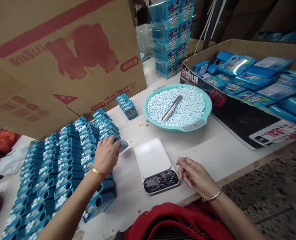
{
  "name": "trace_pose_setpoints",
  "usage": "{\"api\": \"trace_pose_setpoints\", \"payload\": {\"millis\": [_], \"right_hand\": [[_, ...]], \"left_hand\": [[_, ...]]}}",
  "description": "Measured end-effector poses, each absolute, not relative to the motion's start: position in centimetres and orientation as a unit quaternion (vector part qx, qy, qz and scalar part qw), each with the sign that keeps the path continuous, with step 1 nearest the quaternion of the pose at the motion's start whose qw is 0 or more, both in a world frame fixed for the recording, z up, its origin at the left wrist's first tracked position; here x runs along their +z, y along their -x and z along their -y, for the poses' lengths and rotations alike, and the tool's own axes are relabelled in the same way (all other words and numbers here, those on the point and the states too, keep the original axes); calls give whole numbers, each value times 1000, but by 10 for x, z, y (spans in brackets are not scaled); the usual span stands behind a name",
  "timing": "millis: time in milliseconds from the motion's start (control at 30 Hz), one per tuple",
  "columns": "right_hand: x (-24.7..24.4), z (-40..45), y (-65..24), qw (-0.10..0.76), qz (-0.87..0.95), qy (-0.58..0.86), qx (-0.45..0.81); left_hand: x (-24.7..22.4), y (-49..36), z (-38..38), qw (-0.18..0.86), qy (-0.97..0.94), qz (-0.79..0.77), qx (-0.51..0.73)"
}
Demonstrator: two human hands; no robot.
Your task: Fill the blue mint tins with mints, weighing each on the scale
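Observation:
My left hand (106,155), with a gold bracelet at the wrist, is closed on a small blue candy box (123,145) at the edge of the rows. The hand covers most of that box. Beneath and around it stand rows of blue boxes (71,163) with round openings, many with white candies on top. My right hand (191,175) is beside the white kitchen scale (153,158), its fingers curled together and nothing visible in them. The scale's plate is bare and its display is lit. Behind it sits a turquoise basin (195,125) of pale candies with a metal scoop (172,108) lying on top.
A large cardboard carton (63,60) stands behind the rows. A short row of blue boxes (127,106) is left of the basin. Wrapped packs (171,36) are stacked at the back. An open carton (220,113) of blue boxes occupies the right; the table edge (250,165) runs below it.

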State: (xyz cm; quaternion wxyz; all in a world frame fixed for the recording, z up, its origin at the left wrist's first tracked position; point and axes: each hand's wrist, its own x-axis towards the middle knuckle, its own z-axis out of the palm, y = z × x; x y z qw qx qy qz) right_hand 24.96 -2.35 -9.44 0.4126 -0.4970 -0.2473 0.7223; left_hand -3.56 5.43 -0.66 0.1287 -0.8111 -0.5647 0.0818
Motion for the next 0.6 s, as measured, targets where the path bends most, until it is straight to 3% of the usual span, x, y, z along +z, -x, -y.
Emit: {"api": "trace_pose_setpoints", "payload": {"millis": [133, 367, 500, 600], "right_hand": [[-94, 32, -259, 431, 243, 522, 695], [-91, 45, -270, 435, 251, 528, 685], [-86, 40, -286, 427, 288, 549, 658], [-68, 13, -305, 444, 391, 588, 551]], "left_hand": [[11, -22, -37, 46, 863, 497, 81], [-7, -77, -40, 18, 893, 427, 138], [7, -62, -45, -22, 905, 423, 44], [22, -38, -43, -32, 887, 457, -67]]}}
